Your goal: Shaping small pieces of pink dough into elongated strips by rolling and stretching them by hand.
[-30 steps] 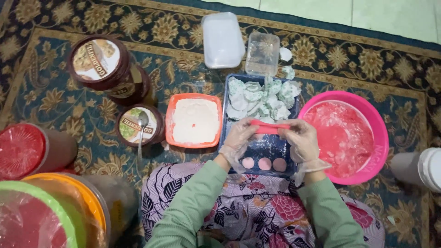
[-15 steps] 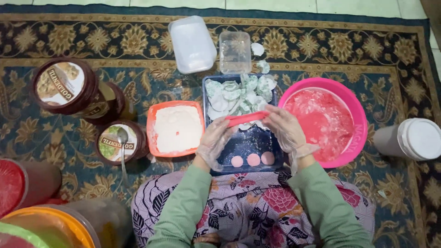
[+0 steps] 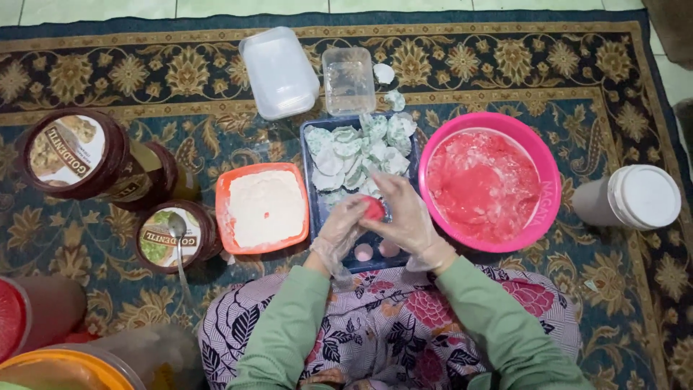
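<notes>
Red-lidded jars (image 3: pixel 32 318) far left of the hands are cut off by the frame edge, contents unreadable. Nearer, brown-lidded jars (image 3: pixel 68 155), then an orange tray of white flour (image 3: pixel 263 208) just left of the left hand (image 3: pixel 345 230). Both hands, in thin clear gloves, cup a red dough ball (image 3: pixel 374 208) over the blue tray (image 3: pixel 317 209); the right hand (image 3: pixel 404 217) curls over it, hiding most. Pink basin (image 3: pixel 491 184) just right; white jar (image 3: pixel 635 198) beyond, bare carpet (image 3: pixel 621 94) around it.
</notes>
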